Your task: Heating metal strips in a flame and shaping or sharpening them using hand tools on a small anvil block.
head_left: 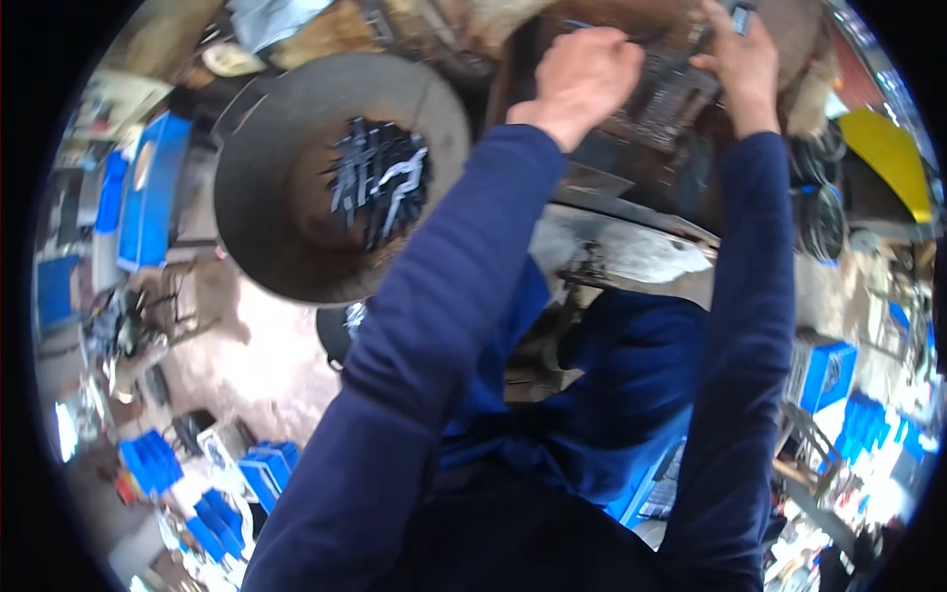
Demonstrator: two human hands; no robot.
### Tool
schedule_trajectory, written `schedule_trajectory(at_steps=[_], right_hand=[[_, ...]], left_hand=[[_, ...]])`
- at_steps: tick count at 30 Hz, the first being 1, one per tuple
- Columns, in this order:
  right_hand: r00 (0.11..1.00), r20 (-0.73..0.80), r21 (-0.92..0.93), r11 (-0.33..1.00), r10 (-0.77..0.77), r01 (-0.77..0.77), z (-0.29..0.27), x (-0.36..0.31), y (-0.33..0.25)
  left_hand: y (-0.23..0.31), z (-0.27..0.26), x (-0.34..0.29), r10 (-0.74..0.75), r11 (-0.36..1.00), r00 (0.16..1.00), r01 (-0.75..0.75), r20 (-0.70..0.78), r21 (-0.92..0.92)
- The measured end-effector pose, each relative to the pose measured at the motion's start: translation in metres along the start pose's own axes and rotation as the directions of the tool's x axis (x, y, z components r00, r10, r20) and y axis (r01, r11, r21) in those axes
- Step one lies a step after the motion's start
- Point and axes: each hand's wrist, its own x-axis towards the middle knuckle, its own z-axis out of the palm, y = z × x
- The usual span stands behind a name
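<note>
The fingers of your left hand [589, 77] curl in together, knuckles up, to the right of the round metal basin [258, 183] and level with its far part; you cannot tell from here whether they are clamped on anything, because the back of your hand hides their tips. Farther right of the basin, your right hand [752, 71] has its thumb apart from the forefinger, and a small grey piece [740, 17] shows right at those fingers; whether they grip it or only touch it, you cannot tell. Between your two hands, also right of the basin, a dark metal block [673, 99] sits on the dark work surface [686, 183], its details blurred. Inside the basin lies a loose heap of dark strips [360, 183], with a few pale strips [402, 178] on its right part. Your left sleeve [449, 276] crosses in front of the basin's near right rim. Just below the basin, on your side, a small dark bucket [333, 335] partly shows. Left of the basin stands a blue bin [153, 192]. Well to the right of the basin, beyond your right sleeve [758, 247], there is a curved yellow panel [885, 163].
</note>
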Motion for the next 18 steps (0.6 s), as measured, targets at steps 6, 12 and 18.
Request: schedule_trajectory(at_steps=[6, 12, 18], right_hand=[[1.0, 0.014, -0.019, 1.0, -0.014, 0.014, 0.0, 0.005, 0.007], [0.999, 0.032, -0.036, 0.999, 0.018, -0.017, -0.002, 0.005, 0.007], [0.998, 0.039, -0.048, 0.998, 0.048, -0.046, -0.001, 0.007, 0.006]], left_hand=[[0.021, -0.005, -0.007, -0.135, 0.987, 0.99, 0.138, 0.045, -0.082], [0.023, -0.005, -0.007, -0.147, 0.979, 0.984, 0.159, 0.097, -0.13], [0.023, -0.006, -0.007, -0.136, 0.977, 0.984, 0.152, 0.115, -0.146]])
